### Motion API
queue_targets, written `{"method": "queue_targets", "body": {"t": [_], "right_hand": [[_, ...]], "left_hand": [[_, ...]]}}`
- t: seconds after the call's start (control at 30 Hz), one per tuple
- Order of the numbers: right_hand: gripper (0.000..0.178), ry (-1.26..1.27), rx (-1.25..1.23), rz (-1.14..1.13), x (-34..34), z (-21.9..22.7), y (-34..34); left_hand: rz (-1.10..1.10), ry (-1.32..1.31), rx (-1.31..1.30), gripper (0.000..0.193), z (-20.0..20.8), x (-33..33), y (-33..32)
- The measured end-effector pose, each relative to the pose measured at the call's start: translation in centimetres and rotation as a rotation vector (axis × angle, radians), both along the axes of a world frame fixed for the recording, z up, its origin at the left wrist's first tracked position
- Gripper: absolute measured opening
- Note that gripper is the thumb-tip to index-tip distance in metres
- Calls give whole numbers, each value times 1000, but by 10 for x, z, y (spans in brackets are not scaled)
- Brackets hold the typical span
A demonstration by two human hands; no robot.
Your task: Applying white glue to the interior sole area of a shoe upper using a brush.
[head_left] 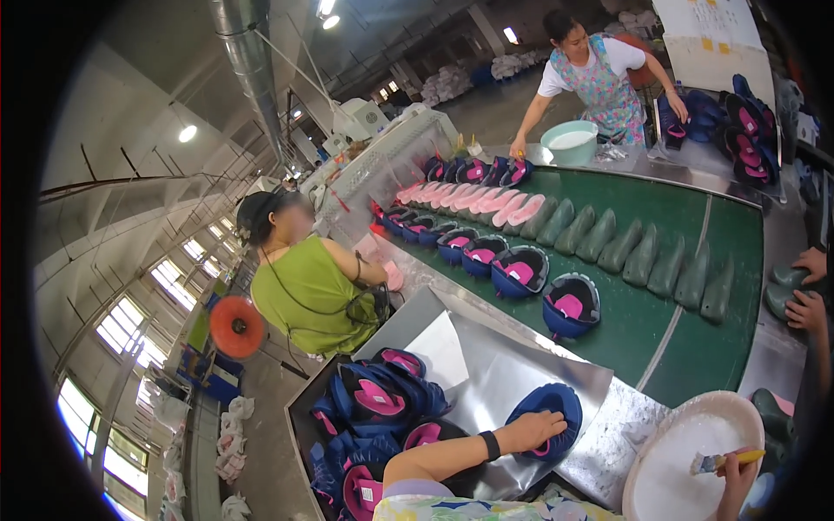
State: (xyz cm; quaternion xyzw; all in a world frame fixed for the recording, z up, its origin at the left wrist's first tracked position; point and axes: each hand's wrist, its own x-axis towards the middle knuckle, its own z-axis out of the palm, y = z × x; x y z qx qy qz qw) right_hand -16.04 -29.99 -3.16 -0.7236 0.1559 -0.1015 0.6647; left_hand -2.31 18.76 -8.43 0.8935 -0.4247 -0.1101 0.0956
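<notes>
My left hand [532,431], with a dark band at the wrist, grips a blue shoe upper [560,401] by its near side above the metal tray. Its fingers reach over the edge into the opening, and a bit of pink shows inside. My right hand [738,480] is closed around a yellow-handled brush [711,463], whose bristles are over a pale basin [637,486] of white liquid. To the left of my left arm lies a heap of blue shoe uppers [375,392] with pink inside.
A green conveyor belt [580,184] carries a row of blue uppers, pink insoles [523,211] and dark green shoe lasts [640,254]. One co-worker in green [300,291] is at left, another in a floral apron [605,91] across the belt. More hands [810,311] hold lasts at right.
</notes>
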Motion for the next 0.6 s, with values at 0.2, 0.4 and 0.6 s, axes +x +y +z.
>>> {"method": "queue_targets", "body": {"t": [0.2,0.4,0.6], "right_hand": [[14,1,22,4,1,-35,-8],[16,4,48,-19,5,-36,-3],[11,32,35,-13,4,-6,18]], "left_hand": [[25,-21,42,29,4,3,-3],[20,-68,-45,38,2,5,4],[222,-169,-36,48,38,9,5]]}}
